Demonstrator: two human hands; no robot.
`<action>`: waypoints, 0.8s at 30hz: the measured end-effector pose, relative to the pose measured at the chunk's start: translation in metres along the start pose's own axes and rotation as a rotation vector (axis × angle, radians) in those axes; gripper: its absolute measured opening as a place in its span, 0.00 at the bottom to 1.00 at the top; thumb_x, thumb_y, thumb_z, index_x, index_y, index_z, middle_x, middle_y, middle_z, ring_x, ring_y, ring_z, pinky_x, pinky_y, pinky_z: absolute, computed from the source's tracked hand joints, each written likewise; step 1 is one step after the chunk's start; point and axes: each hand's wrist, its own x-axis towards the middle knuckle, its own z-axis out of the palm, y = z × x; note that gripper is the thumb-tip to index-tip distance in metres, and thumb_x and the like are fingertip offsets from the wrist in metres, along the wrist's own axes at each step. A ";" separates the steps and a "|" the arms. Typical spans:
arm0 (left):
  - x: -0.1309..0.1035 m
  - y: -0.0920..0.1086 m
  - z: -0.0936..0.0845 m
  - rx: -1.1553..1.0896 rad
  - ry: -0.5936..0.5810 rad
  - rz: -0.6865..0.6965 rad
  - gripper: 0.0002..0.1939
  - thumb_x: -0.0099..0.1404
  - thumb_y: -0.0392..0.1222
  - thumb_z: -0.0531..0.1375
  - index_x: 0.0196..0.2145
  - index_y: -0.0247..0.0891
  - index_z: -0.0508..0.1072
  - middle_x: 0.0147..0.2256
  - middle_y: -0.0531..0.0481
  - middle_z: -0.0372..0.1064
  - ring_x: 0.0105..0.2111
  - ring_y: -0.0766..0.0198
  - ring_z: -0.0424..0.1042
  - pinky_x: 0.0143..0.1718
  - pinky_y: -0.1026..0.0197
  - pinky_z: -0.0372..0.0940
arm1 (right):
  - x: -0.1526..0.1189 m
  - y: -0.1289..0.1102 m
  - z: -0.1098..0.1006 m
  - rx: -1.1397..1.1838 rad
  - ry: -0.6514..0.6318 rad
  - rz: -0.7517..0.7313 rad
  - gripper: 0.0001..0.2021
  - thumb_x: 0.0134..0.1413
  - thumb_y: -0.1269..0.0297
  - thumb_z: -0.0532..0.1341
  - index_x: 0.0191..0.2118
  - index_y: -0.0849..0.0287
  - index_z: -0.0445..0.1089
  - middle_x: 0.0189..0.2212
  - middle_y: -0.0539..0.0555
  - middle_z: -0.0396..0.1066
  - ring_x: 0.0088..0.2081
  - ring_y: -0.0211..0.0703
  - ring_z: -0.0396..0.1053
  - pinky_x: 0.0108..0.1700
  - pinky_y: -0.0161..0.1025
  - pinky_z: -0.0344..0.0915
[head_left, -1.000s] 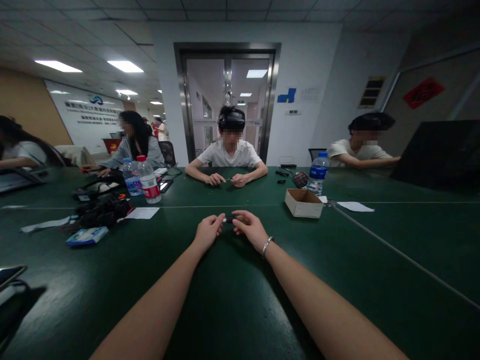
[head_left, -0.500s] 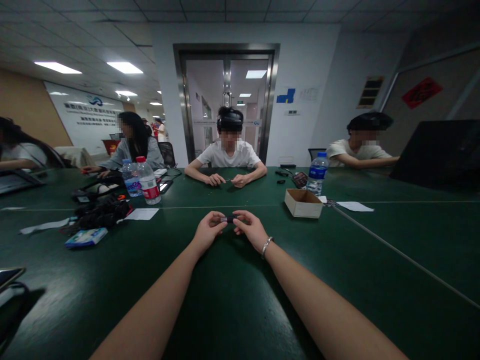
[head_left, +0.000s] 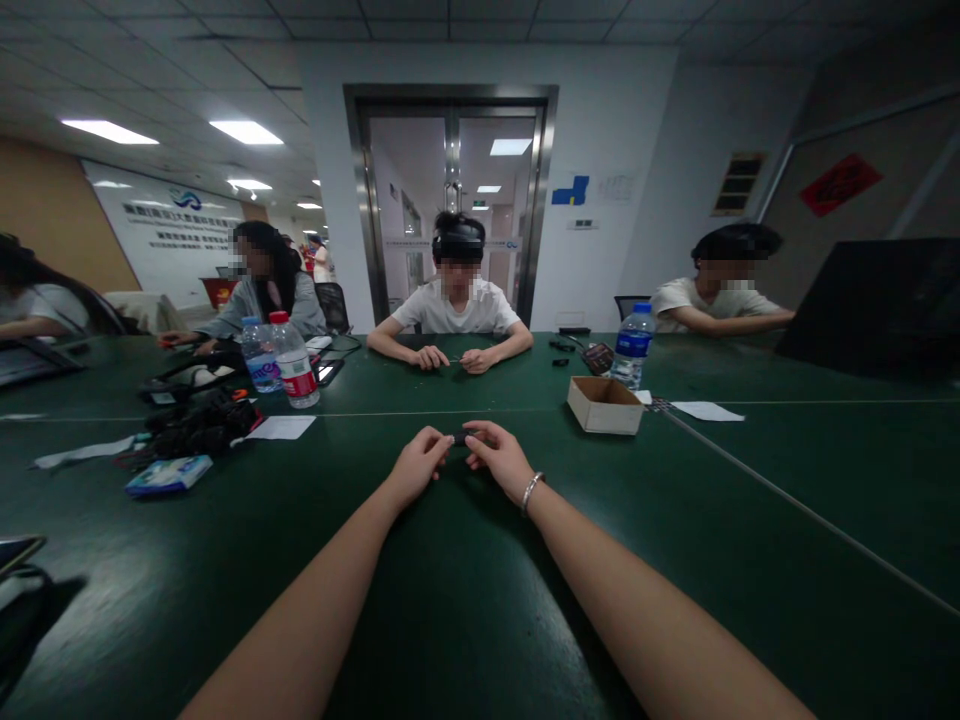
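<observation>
Just above the green table, a small dark stick-like object spans the gap between my two hands. My left hand is closed, thumb and forefinger pinching at its left end. Thumb and fingers of my right hand, which has a silver bracelet at the wrist, close around the right end. My fingertips hide part of the object, and it is too small for me to tell its exact kind.
An open cardboard box stands to the right, by a blue-capped water bottle. On the left are a red-capped bottle, dark straps and a tissue packet. A person in a headset sits opposite.
My left fingers have shifted at the object's left end, folding closer together and covering its greyish tip. The right hand keeps its grip almost unchanged.
</observation>
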 end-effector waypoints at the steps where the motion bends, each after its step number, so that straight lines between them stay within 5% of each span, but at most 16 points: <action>1: -0.001 0.000 0.000 -0.034 -0.001 0.025 0.19 0.48 0.49 0.65 0.35 0.37 0.66 0.30 0.51 0.66 0.24 0.69 0.66 0.20 0.71 0.58 | 0.000 0.000 0.000 0.005 0.004 0.006 0.17 0.44 0.62 0.65 0.41 0.60 0.68 0.29 0.49 0.66 0.22 0.32 0.67 0.23 0.30 0.66; 4: 0.001 0.000 -0.002 -0.090 0.026 -0.050 0.23 0.48 0.49 0.65 0.39 0.37 0.66 0.36 0.47 0.67 0.27 0.67 0.68 0.22 0.69 0.61 | 0.000 0.001 0.000 0.001 -0.006 0.008 0.17 0.43 0.62 0.65 0.41 0.60 0.68 0.28 0.49 0.66 0.22 0.33 0.67 0.23 0.30 0.65; 9: 0.002 0.000 -0.002 0.030 -0.044 -0.088 0.26 0.57 0.61 0.53 0.25 0.32 0.68 0.24 0.46 0.66 0.21 0.68 0.65 0.17 0.68 0.56 | 0.000 0.002 0.000 -0.006 -0.023 -0.004 0.17 0.43 0.61 0.66 0.41 0.60 0.68 0.29 0.50 0.66 0.22 0.33 0.67 0.23 0.30 0.65; 12: -0.002 0.004 -0.001 0.029 -0.049 -0.003 0.20 0.49 0.52 0.64 0.35 0.35 0.69 0.31 0.47 0.67 0.24 0.68 0.67 0.20 0.69 0.60 | 0.000 0.002 0.000 -0.002 -0.012 -0.005 0.18 0.43 0.61 0.65 0.41 0.61 0.67 0.29 0.49 0.66 0.22 0.33 0.67 0.24 0.30 0.65; 15: -0.003 0.006 0.000 -0.041 -0.010 -0.065 0.24 0.49 0.51 0.65 0.40 0.36 0.67 0.37 0.45 0.67 0.26 0.66 0.69 0.22 0.67 0.63 | 0.000 0.001 0.000 -0.008 -0.024 0.000 0.17 0.43 0.62 0.65 0.41 0.61 0.67 0.28 0.49 0.65 0.22 0.33 0.67 0.23 0.30 0.65; 19: 0.000 0.003 0.000 0.038 -0.016 -0.122 0.24 0.58 0.59 0.53 0.29 0.31 0.69 0.27 0.44 0.66 0.22 0.66 0.66 0.16 0.68 0.59 | -0.001 -0.001 0.001 -0.022 -0.037 0.008 0.16 0.43 0.63 0.65 0.41 0.61 0.67 0.28 0.49 0.66 0.22 0.32 0.66 0.24 0.30 0.65; 24: 0.000 0.002 -0.001 -0.055 0.023 -0.017 0.24 0.46 0.45 0.68 0.39 0.36 0.66 0.42 0.43 0.63 0.33 0.64 0.69 0.26 0.65 0.68 | -0.001 -0.001 0.000 -0.016 -0.017 0.015 0.15 0.44 0.64 0.64 0.41 0.61 0.67 0.28 0.49 0.66 0.22 0.33 0.67 0.24 0.30 0.65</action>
